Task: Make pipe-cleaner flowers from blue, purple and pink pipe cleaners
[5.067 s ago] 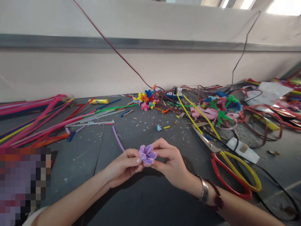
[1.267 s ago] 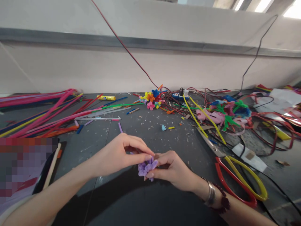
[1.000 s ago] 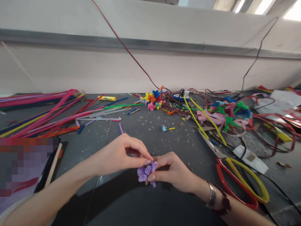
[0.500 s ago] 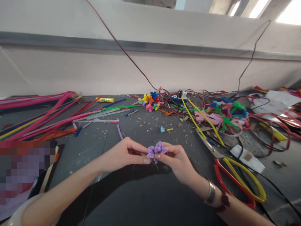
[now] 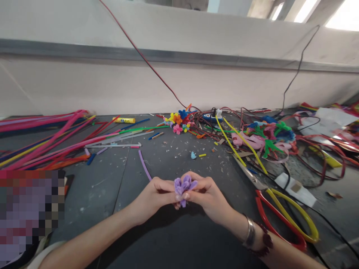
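Flower [image 5: 185, 183] | fuzzy, purple, many-petalled | pinched: left hand [image 5: 157, 197], right hand [image 5: 209, 196]

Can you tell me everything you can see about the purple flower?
The purple flower looks fuzzy, as if bent from pipe cleaner, with several rounded, bunched-up petals fanning upward. It's pinched between the left grip and the right grip, over the dark table. A short purple bit pokes out below. Its back is hidden, so I can't tell whether the purple strip is its stem.
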Available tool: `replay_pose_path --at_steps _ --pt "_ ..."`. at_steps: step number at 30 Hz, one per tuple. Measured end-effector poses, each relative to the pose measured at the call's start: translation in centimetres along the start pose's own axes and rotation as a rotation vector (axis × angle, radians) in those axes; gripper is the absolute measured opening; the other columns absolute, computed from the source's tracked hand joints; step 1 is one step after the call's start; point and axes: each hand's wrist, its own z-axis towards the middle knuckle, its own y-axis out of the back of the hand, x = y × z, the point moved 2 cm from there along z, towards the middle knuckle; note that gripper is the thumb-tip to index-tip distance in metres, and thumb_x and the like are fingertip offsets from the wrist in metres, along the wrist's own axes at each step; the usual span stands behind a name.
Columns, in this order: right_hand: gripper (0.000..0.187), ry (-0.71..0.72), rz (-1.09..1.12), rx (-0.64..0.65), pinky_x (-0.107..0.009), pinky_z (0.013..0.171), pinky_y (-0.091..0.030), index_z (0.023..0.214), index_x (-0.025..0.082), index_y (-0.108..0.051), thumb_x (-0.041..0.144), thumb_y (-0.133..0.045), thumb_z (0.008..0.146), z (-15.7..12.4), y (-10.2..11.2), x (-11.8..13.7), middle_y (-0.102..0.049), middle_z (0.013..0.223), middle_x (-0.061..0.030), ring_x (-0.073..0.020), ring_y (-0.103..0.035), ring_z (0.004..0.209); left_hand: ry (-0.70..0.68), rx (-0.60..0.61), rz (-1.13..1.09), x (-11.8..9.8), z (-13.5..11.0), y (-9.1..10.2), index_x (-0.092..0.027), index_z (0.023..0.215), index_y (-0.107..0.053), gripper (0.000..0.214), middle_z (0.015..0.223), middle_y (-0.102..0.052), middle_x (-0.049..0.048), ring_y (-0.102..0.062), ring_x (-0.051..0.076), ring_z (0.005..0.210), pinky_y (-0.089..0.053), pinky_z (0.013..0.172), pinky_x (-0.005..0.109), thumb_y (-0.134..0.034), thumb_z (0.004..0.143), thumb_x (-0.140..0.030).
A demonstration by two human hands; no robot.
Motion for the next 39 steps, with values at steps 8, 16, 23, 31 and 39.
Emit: replay_pose_path --at_steps 8,16,23,31,39 --pt "0.003 -0.049 0.053 0.056 -0.023 0.068 -0.045 0.067 0.025 -0.072 0.023 -0.073 0.065 0.2 -0.2 0.2 -0.055 0.078 0.0006 -0.0095 -0.052 0.074 0.018 -0.003 -0.086 0.7 -0.3 -0.3 -0.015 0.061 -0.07 0.012 0.059 -0.063 -0.0011 -0.05 0.008 0.059 -0.039 0.062 0.018 -0.067 0.072 -0.021" --pt "0.008 -0.065 0.069 0.043 -0.022 0.065 -0.046 0.063 0.023 -0.071 0.021 -0.068 0.07 0.2 -0.1 0.2 -0.054 0.076 0.0005 -0.0097 -0.053 0.071 0.153 0.05 -0.347 0.8 -0.4 -1.2 -0.013 0.077 -0.068 0.016 0.062 -0.065 0.0038 -0.058 0.011 0.058 -0.045 0.06 0.022 -0.061 0.077 -0.027" --pt "0.007 -0.084 0.067 -0.02 -0.022 0.071 -0.042 0.063 0.022 -0.071 0.019 -0.069 0.069 0.5 -0.1 0.3 -0.056 0.072 0.0015 -0.0093 -0.052 0.073 0.2 -0.013 -0.403 0.8 -0.4 -0.7 -0.009 0.061 -0.07 0.023 0.057 -0.063 0.005 -0.055 0.009 0.054 -0.043 0.055 0.019 -0.069 0.069 -0.031" --pt "0.006 -0.096 0.123 0.025 -0.02 0.067 -0.042 0.061 0.021 -0.07 0.018 -0.072 0.066 0.3 -0.1 -0.3 -0.055 0.074 0.0022 -0.0071 -0.052 0.068 0.266 0.016 -0.472 1.2 -0.3 -0.8 -0.01 0.058 -0.065 0.018 0.049 -0.057 0.0003 -0.048 0.006 0.048 -0.036 0.049 0.016 -0.071 0.068 -0.024" --pt "0.023 0.005 -0.072 -0.041 -0.024 0.071 -0.045 0.092 0.026 -0.066 0.026 -0.069 0.069 0.5 0.3 0.4 -0.056 0.083 0.0004 -0.0108 -0.054 0.076 0.23 -0.028 -0.493 0.8 -0.2 -0.6 -0.011 0.065 -0.063 0.015 0.056 -0.057 -0.001 -0.047 0.005 0.05 -0.036 0.049 0.017 -0.069 0.07 -0.025"
